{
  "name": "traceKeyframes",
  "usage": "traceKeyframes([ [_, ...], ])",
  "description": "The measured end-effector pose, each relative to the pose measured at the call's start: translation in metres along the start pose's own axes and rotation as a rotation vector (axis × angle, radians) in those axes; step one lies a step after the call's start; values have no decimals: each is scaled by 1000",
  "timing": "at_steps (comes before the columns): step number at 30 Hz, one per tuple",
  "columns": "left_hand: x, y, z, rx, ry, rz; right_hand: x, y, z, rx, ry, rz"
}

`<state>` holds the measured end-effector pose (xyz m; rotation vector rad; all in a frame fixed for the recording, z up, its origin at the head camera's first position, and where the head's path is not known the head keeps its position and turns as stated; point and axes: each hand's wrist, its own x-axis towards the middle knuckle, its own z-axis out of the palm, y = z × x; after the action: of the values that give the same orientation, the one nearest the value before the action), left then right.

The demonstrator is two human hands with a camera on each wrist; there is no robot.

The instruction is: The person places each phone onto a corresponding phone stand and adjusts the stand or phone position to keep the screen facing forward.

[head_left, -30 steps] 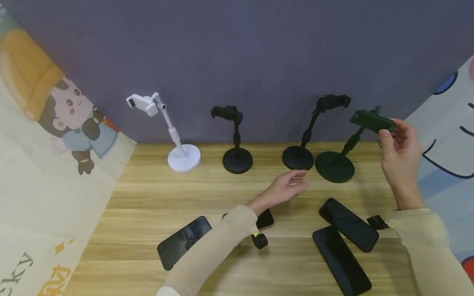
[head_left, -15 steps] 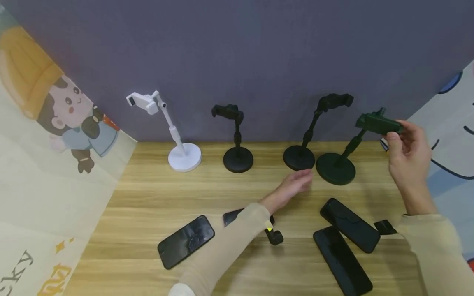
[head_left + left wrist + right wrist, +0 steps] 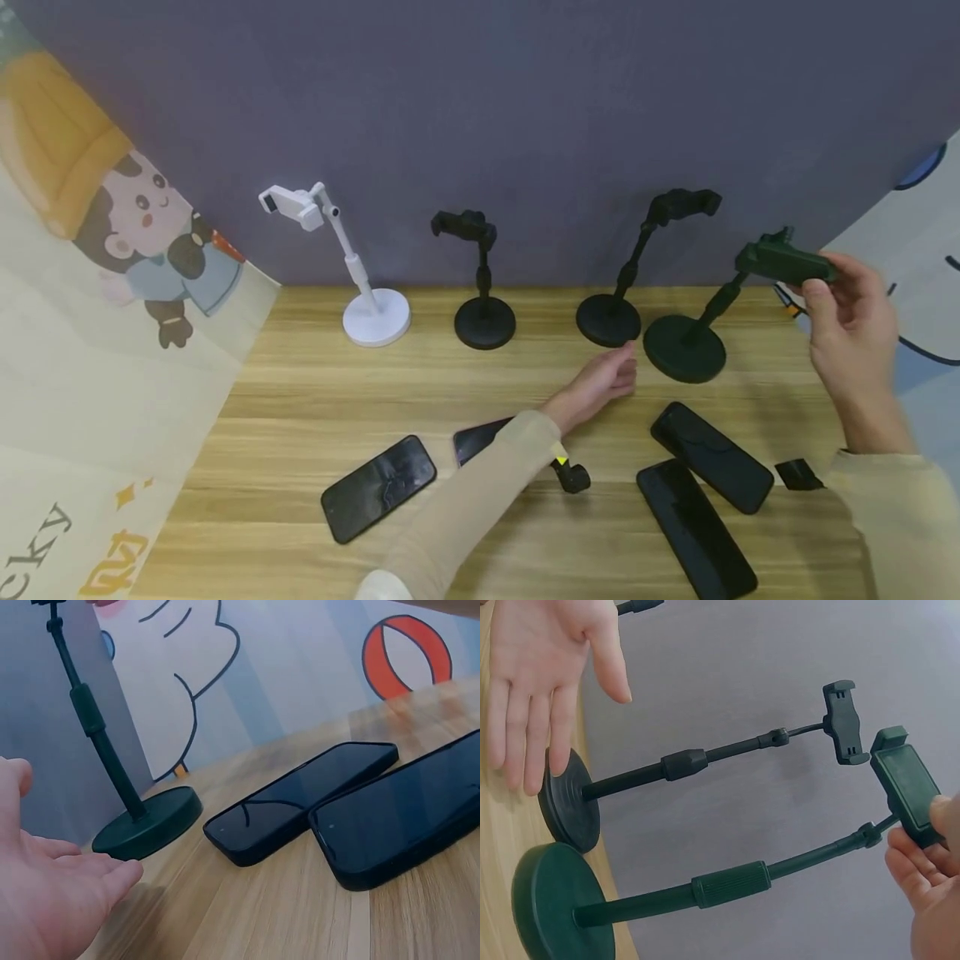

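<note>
Green phone stand (image 3: 722, 304), near worktop's back edge (image 3: 543, 308): right hand (image 3: 855, 342) pinches clamp (image 3: 786, 262), seemingly to set tilt; empty left hand (image 3: 596, 383) could next steady base (image 3: 685, 350).

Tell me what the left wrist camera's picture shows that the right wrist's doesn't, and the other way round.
Only the left wrist view shows the dark phones and the red-and-white ball printed on the light wall. Only the right wrist view shows the black stand and, clearly, the right grip, a bare hand, pinching the green holder. Both share the green stand, the left grip, wooden table and gray wall.
</note>
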<state>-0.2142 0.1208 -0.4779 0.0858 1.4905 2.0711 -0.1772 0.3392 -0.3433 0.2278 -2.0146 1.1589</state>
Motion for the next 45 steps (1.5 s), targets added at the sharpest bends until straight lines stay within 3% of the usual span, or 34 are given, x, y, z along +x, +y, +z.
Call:
traceKeyframes([
  [4, 3, -1, 3, -56, 20, -17, -3, -2, -4, -23, -26, -14],
  [13, 9, -4, 9, 1, 35, -24, -8, 2, -13, -78, -77, -39],
  [16, 10, -6, 12, 98, 15, -9, -9, 0, -15, -77, -86, -67],
  [21, 7, -9, 16, 393, -1, -6, -11, -4, -17, -73, -88, -69],
  [24, 6, -10, 18, 467, -14, -32, -13, -4, -17, -57, -87, -69],
  [33, 6, -12, 20, 377, -35, -36, -14, 0, -20, -45, -80, -58],
  [45, -1, -14, 23, 360, -63, -18, -12, 4, -23, -36, -111, -61],
])
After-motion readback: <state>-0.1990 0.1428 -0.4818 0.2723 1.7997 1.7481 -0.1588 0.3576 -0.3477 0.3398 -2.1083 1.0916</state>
